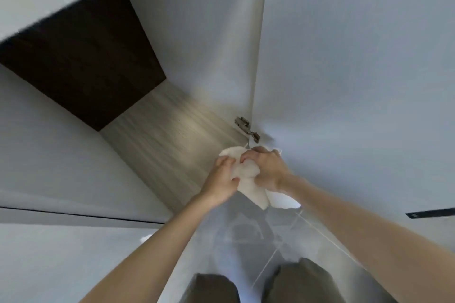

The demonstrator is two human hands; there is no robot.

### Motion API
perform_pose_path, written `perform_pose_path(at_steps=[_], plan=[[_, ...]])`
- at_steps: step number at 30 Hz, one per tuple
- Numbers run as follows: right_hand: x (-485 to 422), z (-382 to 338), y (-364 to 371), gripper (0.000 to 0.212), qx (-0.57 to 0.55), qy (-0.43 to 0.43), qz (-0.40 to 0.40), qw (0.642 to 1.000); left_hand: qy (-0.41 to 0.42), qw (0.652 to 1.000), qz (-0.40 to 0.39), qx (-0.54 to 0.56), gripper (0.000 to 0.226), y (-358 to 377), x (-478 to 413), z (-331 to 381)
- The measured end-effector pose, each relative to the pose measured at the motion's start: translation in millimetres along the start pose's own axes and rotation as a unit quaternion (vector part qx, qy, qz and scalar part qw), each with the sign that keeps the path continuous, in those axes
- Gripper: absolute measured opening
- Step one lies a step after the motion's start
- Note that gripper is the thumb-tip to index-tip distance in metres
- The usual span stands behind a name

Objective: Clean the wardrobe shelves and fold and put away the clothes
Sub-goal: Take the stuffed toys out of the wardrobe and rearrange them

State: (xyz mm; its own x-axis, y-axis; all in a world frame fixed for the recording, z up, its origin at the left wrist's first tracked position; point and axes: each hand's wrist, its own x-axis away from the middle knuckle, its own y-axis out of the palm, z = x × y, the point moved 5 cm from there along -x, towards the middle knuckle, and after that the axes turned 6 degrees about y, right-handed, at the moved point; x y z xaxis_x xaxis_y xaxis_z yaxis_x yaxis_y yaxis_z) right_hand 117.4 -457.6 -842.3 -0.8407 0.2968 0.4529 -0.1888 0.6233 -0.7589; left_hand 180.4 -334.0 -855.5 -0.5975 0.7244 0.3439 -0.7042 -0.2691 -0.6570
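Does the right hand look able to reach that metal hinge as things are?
Probably yes: the right hand is close to the hinge with nothing between them, though it grips the cloth along with the left hand.

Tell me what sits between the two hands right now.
A bunched white cloth: the left hand and the right hand both grip it, seen in the head view, near the door hinge.
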Motion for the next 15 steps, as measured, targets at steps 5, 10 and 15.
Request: perform_pose_path(at_steps=[5,10,15], plan=[[119.5,-37.2,-117.0,0.055,-0.060,0.007,0.016,0.998,0.076,0.992,-0.008,0.103,0.068,-85.3,78.1,127.7],[250.1,-86.6,-225.3,0.055,-0.059,0.008,0.013,0.998,0.073,0.993,-0.056,0.069,0.024,-162.1,153.6,230.3],[368.4,-140.1,-325.5,0.082,-0.069,0.050,0.058,0.995,0.217,0.974,-0.057,0.013,0.010,-237.8,227.4,359.5]])
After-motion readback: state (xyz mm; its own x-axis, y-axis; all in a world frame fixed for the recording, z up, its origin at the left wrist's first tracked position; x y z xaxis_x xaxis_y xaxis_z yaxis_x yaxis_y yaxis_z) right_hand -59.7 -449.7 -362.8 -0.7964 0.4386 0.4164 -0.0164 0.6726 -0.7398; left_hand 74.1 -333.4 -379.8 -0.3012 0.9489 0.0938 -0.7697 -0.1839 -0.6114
